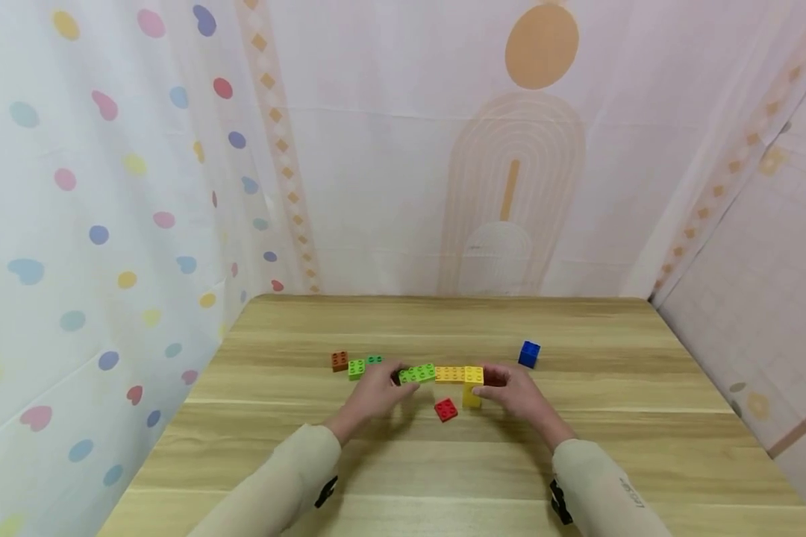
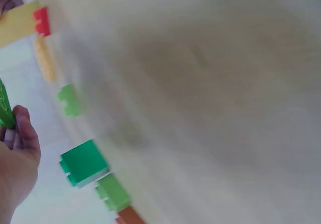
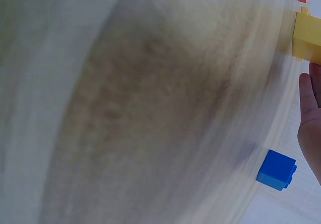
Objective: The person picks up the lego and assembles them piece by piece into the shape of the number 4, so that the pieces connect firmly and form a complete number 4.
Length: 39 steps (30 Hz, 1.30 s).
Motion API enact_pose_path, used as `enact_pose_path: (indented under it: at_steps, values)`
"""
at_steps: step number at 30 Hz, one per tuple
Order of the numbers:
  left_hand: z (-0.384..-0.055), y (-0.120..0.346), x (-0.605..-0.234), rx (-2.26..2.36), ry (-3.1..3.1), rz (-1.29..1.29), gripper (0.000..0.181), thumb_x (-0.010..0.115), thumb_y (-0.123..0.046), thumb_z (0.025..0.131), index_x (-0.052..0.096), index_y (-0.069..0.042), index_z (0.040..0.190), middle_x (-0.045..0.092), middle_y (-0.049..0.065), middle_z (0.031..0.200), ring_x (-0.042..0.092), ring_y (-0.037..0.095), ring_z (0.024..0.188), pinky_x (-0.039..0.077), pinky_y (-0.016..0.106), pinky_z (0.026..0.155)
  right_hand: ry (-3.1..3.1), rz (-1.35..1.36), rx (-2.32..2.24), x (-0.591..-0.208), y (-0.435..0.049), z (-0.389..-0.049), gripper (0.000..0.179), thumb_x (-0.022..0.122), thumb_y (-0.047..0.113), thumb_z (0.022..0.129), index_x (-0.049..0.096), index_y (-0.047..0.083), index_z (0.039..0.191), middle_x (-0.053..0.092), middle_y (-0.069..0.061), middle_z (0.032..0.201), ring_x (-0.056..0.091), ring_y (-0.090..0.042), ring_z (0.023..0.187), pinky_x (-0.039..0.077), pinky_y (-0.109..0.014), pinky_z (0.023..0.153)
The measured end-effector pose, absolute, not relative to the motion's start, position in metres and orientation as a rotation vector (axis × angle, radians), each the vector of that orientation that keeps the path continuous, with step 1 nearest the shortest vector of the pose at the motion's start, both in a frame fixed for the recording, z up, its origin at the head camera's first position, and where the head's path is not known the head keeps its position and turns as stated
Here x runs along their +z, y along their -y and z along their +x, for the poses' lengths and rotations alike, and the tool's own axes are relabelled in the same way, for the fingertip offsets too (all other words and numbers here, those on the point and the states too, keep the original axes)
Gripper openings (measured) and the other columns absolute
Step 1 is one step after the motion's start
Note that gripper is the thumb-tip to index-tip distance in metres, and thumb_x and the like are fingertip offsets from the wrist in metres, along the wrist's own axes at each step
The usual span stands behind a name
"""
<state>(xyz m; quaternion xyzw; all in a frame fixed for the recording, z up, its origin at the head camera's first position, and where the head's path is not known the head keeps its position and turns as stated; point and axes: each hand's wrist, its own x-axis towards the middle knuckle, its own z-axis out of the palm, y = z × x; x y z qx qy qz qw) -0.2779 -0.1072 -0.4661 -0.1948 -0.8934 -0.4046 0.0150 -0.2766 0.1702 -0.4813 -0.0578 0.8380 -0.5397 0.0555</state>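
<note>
My left hand [image 1: 378, 389] pinches a light green building brick [image 1: 417, 374] by its left end. In the left wrist view the left hand [image 2: 19, 153] appears at the left edge, with part of the green brick [image 2: 4, 108] above its fingers. My right hand [image 1: 516, 388] grips a tall yellow brick [image 1: 473, 386], thumb in front and fingers along its right side. A flat orange-yellow brick [image 1: 448, 374] lies between the green and yellow bricks. A small red brick [image 1: 446, 409] sits nearer me. The yellow brick [image 3: 308, 37] shows over the right fingers in the right wrist view.
Left of the left hand stand a brown brick [image 1: 339, 361], a light green brick [image 1: 357, 369] and a dark green brick [image 1: 374, 359]. A blue brick [image 1: 529, 354] stands behind the right hand. Curtains [image 1: 389, 186] hang around the wooden table [image 1: 443, 477].
</note>
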Motion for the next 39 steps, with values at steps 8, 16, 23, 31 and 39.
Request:
enact_pose_path:
  at_steps: [8,16,23,31,39]
  values:
    - [-0.3,0.091,-0.449,-1.352,2.799,-0.629,0.036,0.073,-0.032,0.092,0.07,-0.013,0.122,0.062,-0.002,0.09,0.054,0.015,0.077,0.047,0.032,0.064,-2.537,-0.168,-1.654,-0.483,-0.171,-0.278,0.035,0.077,0.013,0.088,0.069,0.008,0.122,0.07,-0.002,0.11,0.063,-0.018,0.1,0.053,-0.037,0.085]
    - [-0.307,0.078,-0.442,-1.39,2.812,-0.724,0.034,0.074,-0.032,0.091,0.07,-0.015,0.12,0.064,-0.003,0.09,0.055,0.015,0.079,0.047,0.032,0.066,-2.515,-0.196,-1.658,-0.483,-0.172,-0.278,0.037,0.076,0.015,0.089,0.068,0.006,0.124,0.069,-0.005,0.114,0.063,-0.02,0.103,0.053,-0.037,0.087]
    - [-0.31,0.067,-0.441,-1.37,2.851,-0.723,0.035,0.074,-0.031,0.091,0.07,-0.013,0.121,0.065,-0.003,0.089,0.054,0.013,0.076,0.048,0.029,0.065,-2.5,-0.188,-1.665,-0.485,-0.174,-0.279,0.038,0.077,0.017,0.088,0.068,0.006,0.124,0.069,-0.004,0.114,0.063,-0.021,0.104,0.052,-0.037,0.088]
    - [-0.313,0.057,-0.439,-1.405,2.876,-0.768,0.031,0.077,-0.031,0.089,0.072,-0.014,0.114,0.067,-0.006,0.095,0.057,0.014,0.081,0.05,0.029,0.07,-2.473,-0.258,-1.702,-0.487,-0.176,-0.28,0.036,0.076,0.018,0.089,0.069,0.006,0.122,0.069,-0.005,0.114,0.063,-0.022,0.105,0.052,-0.038,0.088]
    - [-0.314,0.051,-0.441,-1.449,2.9,-0.852,0.031,0.079,-0.03,0.087,0.073,-0.013,0.113,0.068,-0.006,0.096,0.058,0.013,0.083,0.051,0.028,0.072,-2.455,-0.268,-1.707,-0.488,-0.176,-0.279,0.038,0.076,0.018,0.089,0.067,0.007,0.125,0.069,-0.005,0.117,0.063,-0.022,0.107,0.052,-0.039,0.09]
